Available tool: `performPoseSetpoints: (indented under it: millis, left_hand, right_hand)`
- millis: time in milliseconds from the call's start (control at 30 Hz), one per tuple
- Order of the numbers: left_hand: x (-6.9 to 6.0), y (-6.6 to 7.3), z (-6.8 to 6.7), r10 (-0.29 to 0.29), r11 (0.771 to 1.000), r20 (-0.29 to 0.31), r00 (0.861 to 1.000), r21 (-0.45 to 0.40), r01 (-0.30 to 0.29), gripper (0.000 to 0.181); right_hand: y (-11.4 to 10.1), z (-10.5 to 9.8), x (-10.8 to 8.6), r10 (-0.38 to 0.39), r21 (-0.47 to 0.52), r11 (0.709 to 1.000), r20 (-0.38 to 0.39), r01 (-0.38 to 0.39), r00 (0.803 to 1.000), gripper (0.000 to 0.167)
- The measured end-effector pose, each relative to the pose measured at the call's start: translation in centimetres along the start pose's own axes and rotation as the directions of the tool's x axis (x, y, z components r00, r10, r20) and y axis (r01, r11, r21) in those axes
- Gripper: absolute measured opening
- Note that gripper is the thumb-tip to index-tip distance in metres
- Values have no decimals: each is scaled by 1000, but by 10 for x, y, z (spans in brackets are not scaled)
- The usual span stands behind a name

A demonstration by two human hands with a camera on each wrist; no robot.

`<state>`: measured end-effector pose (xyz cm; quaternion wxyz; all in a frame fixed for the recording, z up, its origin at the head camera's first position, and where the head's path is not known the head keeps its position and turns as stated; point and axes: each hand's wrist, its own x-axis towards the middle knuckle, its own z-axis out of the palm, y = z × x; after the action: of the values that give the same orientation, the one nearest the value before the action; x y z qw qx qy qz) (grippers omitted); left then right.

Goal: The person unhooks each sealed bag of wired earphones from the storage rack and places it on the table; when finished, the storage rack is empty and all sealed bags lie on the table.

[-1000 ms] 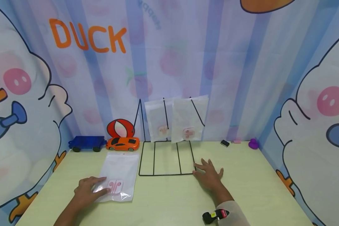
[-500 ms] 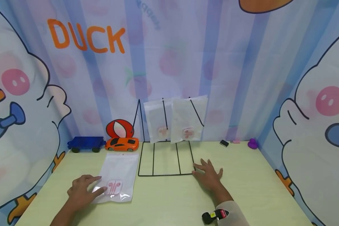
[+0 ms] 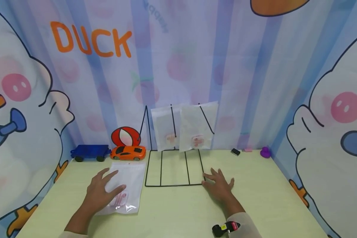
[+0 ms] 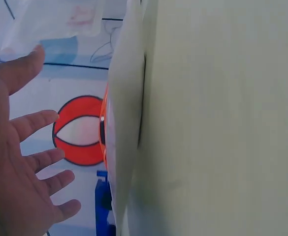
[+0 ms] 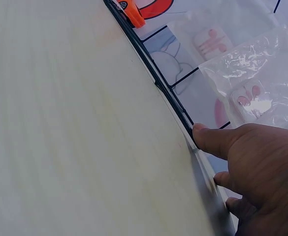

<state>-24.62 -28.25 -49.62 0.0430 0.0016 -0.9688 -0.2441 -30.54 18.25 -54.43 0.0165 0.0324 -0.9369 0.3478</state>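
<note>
A clear-and-white plastic bag [image 3: 132,180] holding pink earphones lies flat on the table, left of a black wire rack [image 3: 174,185]. My left hand [image 3: 99,193] hovers over this bag with fingers spread; in the left wrist view, a gap shows between the fingers [image 4: 33,125] and the bag, seen edge-on. At the rack's front right corner, the thumb and fingers of my right hand [image 3: 218,185] touch the base wire, and they hold nothing up. Two similar bags hang on the rack's prongs, a left bag [image 3: 161,127] and a right bag [image 3: 194,127].
Behind the flat bag stand an orange toy car [image 3: 128,153] and a blue toy wagon [image 3: 90,152]. Along the back right lie a small black object [image 3: 235,152], a pink piece [image 3: 248,150] and a purple toy [image 3: 265,152]. A printed curtain [image 3: 241,66] rises behind the table.
My left hand first drew slightly left from the bag's lower left edge, then moved right and up over the bag, fingers spreading. My right hand stays at the rack's corner.
</note>
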Motion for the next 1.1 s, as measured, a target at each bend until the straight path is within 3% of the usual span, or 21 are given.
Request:
performPoseSetpoints:
  millis: [200, 400, 733, 1100]
  left_hand:
    - [20, 28, 5, 23, 995, 19, 1000, -99, -21, 88]
    - [41, 49, 7, 50, 970, 20, 999, -238, -44, 82]
    - [78, 65, 26, 105, 933, 52, 993, -351, -81, 80]
    - [109, 82, 36, 230, 892, 96, 968, -417, -171, 70]
  right_hand:
    - [-2, -2, -1, -5, -3, 1000, -8, 5, 1000, 43]
    - [-3, -2, -1, -8, -4, 1000, -9, 8, 1000, 43]
    - [-3, -2, -1, -12, -7, 1000, -4, 12, 1000, 43]
    - [1, -1, -1, -9, 0, 1000, 0, 9, 1000, 43]
